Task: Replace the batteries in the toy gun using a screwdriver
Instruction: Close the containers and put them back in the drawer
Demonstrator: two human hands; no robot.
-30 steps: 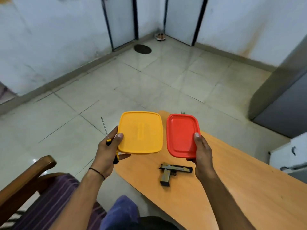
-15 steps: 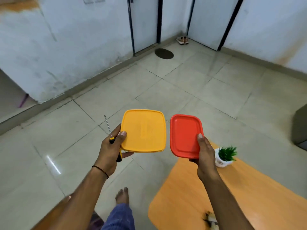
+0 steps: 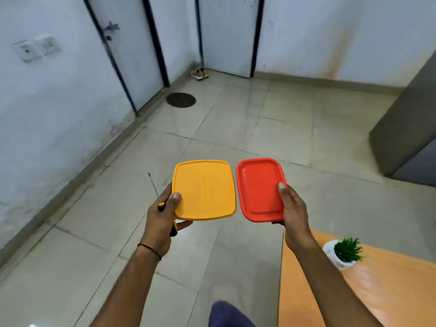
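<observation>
Head view, screwdriver (image 3: 161,206) near-upright, tip pointing up-left

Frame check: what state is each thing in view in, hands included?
left hand, grips the screwdriver and the yellow container together.
screwdriver, held, shaft pointing up.
yellow container, held in the air.
right hand, grips the red container.
red container, held in the air beside the yellow one.
potted plant, upright on the table.
two doors, shut.

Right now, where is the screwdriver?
Head view, left of centre: the left hand holds the screwdriver with the yellow box, shaft sticking up left of it.
</observation>
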